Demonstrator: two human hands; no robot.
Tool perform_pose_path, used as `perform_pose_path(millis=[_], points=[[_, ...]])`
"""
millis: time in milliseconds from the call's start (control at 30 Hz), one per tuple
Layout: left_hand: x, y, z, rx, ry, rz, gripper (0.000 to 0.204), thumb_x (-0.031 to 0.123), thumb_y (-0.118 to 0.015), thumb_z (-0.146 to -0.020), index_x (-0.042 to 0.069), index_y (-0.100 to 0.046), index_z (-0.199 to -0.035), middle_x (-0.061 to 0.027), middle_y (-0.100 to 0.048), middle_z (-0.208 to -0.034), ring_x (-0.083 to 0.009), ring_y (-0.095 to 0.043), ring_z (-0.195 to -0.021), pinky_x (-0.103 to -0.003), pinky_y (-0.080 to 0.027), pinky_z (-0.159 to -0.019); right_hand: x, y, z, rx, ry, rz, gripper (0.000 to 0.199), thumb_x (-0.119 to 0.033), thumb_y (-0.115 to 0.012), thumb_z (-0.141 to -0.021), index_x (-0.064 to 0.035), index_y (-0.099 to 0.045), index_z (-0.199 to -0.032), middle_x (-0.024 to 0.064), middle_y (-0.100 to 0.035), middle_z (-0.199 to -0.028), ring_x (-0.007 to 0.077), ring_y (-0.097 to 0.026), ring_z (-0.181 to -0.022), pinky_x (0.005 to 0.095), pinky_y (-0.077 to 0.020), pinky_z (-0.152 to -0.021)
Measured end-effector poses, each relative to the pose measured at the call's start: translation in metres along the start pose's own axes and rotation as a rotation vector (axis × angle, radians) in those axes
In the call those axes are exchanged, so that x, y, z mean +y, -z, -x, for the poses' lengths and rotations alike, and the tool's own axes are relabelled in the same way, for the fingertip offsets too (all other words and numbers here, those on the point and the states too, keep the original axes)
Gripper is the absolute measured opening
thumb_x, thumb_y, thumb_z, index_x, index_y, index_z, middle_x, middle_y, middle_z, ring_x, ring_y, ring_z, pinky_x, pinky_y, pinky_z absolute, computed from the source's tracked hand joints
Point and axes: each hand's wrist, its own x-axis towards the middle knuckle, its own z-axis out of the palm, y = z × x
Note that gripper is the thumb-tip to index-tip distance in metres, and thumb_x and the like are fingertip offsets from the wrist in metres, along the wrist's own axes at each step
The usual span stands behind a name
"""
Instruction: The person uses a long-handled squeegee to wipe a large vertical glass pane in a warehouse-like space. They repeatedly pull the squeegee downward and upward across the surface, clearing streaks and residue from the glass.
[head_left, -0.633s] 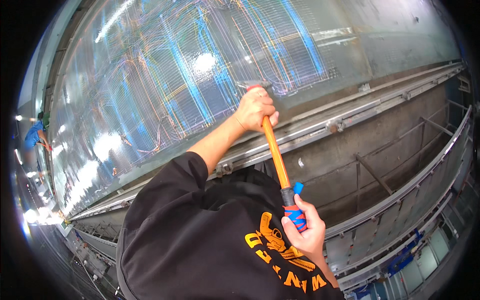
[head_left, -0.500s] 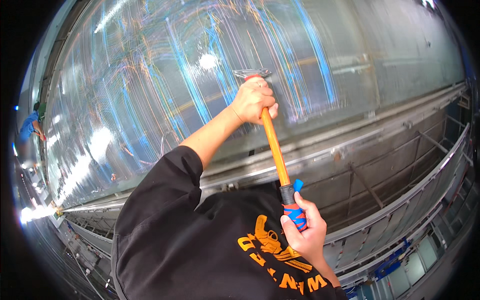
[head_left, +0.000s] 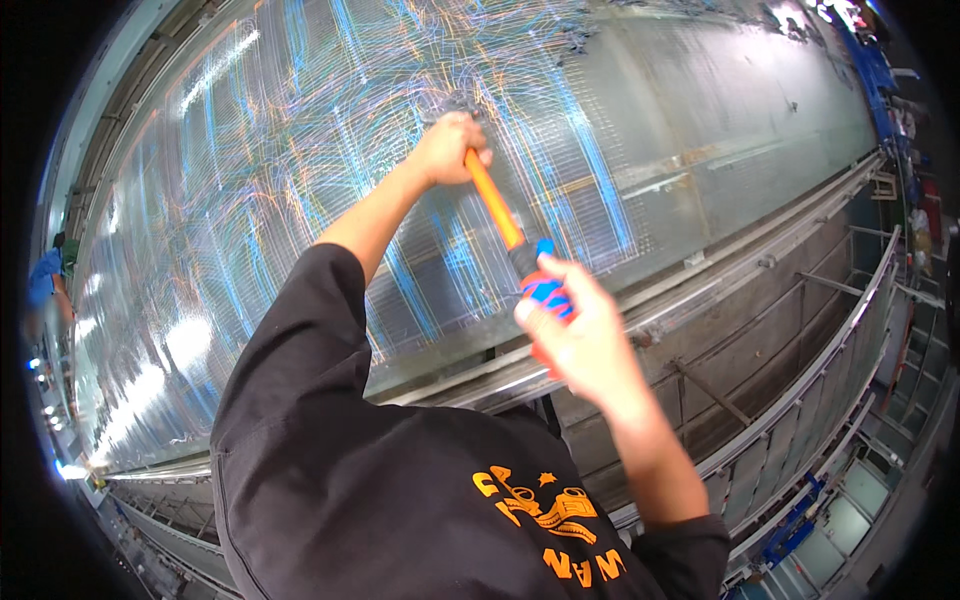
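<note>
Tool head has moved further up the panel; left hand clamps the orange shaft, right hand wraps the blue grip, so you're mid-stroke.

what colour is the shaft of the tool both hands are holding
Orange, with a blue and red grip at the lower end; the long-handled tool shows in the head view, held by left hand and right hand.

Distant person in blue; grey metal frame rails.

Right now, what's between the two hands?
In the head view, only the tool's orange handle spans from the left hand to the right hand, above the ribbed sheet.
</note>
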Motion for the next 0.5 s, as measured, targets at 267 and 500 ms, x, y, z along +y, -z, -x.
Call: perform_pose_path(millis=[267,500], points=[[0.232,-0.052,0.103,-0.051,-0.062,0.148,0.040,0.034,-0.083,-0.085,0.012,-0.057,-0.064,-0.0065,-0.055,-0.070,-0.0303,-0.059,-0.076,-0.046,-0.047,-0.082,0.104,0.040,0.246,0.074,-0.295,-0.207,0.061,-0.008,-0.078,-0.094,0.0002,-0.058,-0.151,0.0098,-0.075,-0.117,0.0109,-0.066,-0.101,0.0299,-0.0550,-0.092],[0.362,-0.106,0.123,-0.044,-0.061,0.258,0.049,0.050,-0.091,-0.078,0.014,-0.060,-0.069,-0.0035,-0.057,-0.074,-0.0284,-0.060,-0.076,-0.043,-0.048,-0.088,0.155,0.069,0.349,0.157,-0.144,-0.047,0.060,0.001,-0.076,-0.094,0.0004,-0.058,-0.152,0.0069,-0.073,-0.115,0.0074,-0.063,-0.095,0.0259,-0.0547,-0.088]])
